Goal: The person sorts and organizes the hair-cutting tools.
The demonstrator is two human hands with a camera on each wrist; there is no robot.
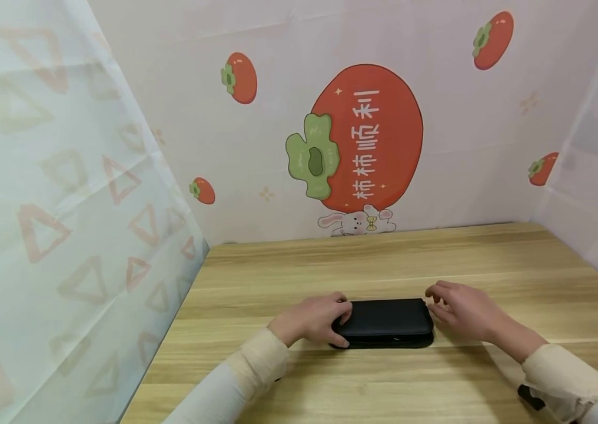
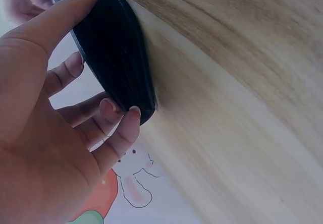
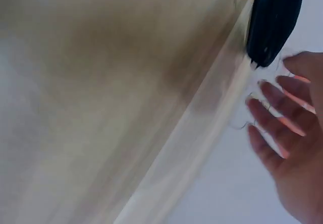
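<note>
A flat, oblong black zip case lies on the wooden table, its front edge partly parted into two layers. My left hand grips its left end, thumb at the front corner and fingers bent round the far side. In the left wrist view, the thumb and fingertips touch the dark case, and a zip line runs along its side. Just off the right end hovers my right hand, its fingers loosely bent. The right wrist view shows a gap between those fingers and the case. What the case holds is hidden.
The wood-grain table meets a pale back wall sheet printed with red persimmons and a rabbit. Another patterned sheet closes the left side, and a pale one the right. Both wrists wear beige wraps.
</note>
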